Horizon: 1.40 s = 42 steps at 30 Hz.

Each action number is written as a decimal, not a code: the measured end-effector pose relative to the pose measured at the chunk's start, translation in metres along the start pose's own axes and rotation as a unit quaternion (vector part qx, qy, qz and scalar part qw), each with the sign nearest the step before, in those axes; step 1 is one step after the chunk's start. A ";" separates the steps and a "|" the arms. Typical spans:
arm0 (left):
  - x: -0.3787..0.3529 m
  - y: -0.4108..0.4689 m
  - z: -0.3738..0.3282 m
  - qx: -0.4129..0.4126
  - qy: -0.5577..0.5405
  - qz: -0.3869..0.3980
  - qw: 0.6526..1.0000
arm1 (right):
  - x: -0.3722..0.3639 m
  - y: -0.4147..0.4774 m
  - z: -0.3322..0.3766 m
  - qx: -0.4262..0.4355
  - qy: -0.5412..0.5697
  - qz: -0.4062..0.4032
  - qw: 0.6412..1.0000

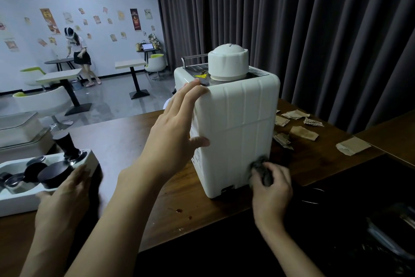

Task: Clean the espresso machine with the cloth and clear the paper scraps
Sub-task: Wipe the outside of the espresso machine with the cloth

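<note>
Right hand (272,189) grips cloth (260,168) (grey) against espresso machine (235,119); left hand (177,124) steadies side.

Left hand (177,119) pressed flat on left side of white espresso machine (235,131), fingertips at its top edge. Right hand (272,189) grips grey cloth (258,162) against machine's low near corner. Paper scraps (303,133) right of it on tabletop (125,142). Third hand (67,187) touches white tray (13,202), near left.

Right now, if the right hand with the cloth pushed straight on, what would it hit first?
The espresso machine. The right hand grips the grey cloth, which seems pressed against the machine's lower corner, so nothing lies between, though depth is hard to judge.
</note>
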<state>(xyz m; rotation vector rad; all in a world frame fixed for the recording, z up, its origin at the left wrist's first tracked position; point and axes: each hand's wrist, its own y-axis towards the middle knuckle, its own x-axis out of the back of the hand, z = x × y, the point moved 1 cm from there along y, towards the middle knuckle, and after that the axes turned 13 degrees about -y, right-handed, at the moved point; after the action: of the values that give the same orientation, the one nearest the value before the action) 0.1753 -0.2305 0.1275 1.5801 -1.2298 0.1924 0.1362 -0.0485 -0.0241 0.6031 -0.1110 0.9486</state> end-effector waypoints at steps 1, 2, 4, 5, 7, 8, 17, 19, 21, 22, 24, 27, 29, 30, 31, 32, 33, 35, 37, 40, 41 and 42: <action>0.000 0.000 0.000 0.001 -0.001 -0.001 1.000 | 0.002 0.008 -0.002 -0.014 -0.003 -0.004 1.000; -0.001 0.000 -0.001 0.002 -0.002 -0.002 1.000 | 0.004 0.012 -0.003 -0.024 -0.007 -0.005 1.000; -0.002 0.000 -0.001 0.005 -0.002 -0.002 1.000 | 0.003 0.009 0.000 -0.029 -0.004 -0.007 1.000; -0.002 0.000 -0.001 0.007 -0.002 -0.003 1.000 | 0.002 0.003 0.004 -0.025 0.001 -0.005 1.000; -0.003 0.000 -0.002 0.011 -0.006 -0.005 1.000 | -0.003 -0.017 0.016 0.006 0.005 0.013 1.000; -0.002 0.000 -0.003 0.014 -0.009 -0.006 1.000 | -0.007 -0.029 0.021 0.031 -0.001 0.026 0.999; 0.000 -0.001 -0.006 0.034 -0.011 0.005 0.999 | -0.001 -0.026 0.027 0.102 -0.004 0.059 0.993; 0.000 -0.001 -0.006 0.036 -0.011 0.008 0.999 | 0.006 -0.002 0.024 0.073 0.016 0.025 0.997; 0.000 -0.001 -0.006 0.038 -0.012 0.010 0.999 | 0.012 0.017 0.021 0.050 0.018 0.004 0.999; 0.000 0.000 -0.006 0.039 -0.013 0.010 0.999 | 0.013 0.023 0.020 0.041 0.018 0.002 0.999; -0.001 0.000 -0.006 0.042 -0.016 0.010 0.999 | 0.013 0.024 0.021 0.030 0.022 -0.001 0.999; -0.001 0.000 -0.007 0.046 -0.017 0.009 0.999 | 0.008 0.006 0.030 0.046 0.024 0.004 0.999; 0.000 0.000 -0.007 0.049 -0.019 0.007 0.999 | 0.002 -0.012 0.039 0.082 0.016 0.025 0.996; 0.000 0.000 -0.008 0.049 -0.021 0.008 0.999 | -0.001 -0.020 0.042 0.106 0.007 0.040 0.994; 0.000 0.000 -0.009 0.048 -0.021 0.009 0.999 | -0.003 -0.027 0.045 0.129 -0.006 0.057 0.990; 0.001 0.000 -0.010 0.048 -0.019 0.010 0.999 | -0.004 -0.032 0.046 0.147 -0.016 0.074 0.986; 0.001 0.000 -0.010 0.047 -0.017 0.012 0.999 | -0.004 -0.033 0.046 0.157 -0.022 0.088 0.983; 0.003 -0.001 -0.012 0.050 -0.016 0.014 0.999 | 0.000 -0.025 0.045 0.163 -0.011 0.096 0.982; 0.004 -0.001 -0.012 0.050 -0.023 0.016 0.998 | 0.008 -0.006 0.044 0.127 0.013 0.073 0.989; 0.004 0.000 -0.012 0.050 -0.029 0.021 0.998 | 0.021 0.028 0.045 0.047 0.045 0.025 0.998; 0.004 0.000 -0.013 0.051 -0.029 0.022 0.998 | 0.024 0.036 0.044 0.039 0.046 0.016 0.998; 0.004 0.000 -0.013 0.051 -0.030 0.020 0.998 | 0.025 0.041 0.044 0.041 0.045 0.010 0.998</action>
<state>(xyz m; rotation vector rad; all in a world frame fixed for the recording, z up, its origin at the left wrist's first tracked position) 0.1825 -0.2221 0.1355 1.6605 -1.3167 0.2387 0.1264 -0.0364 0.0391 0.6354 0.0020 1.0010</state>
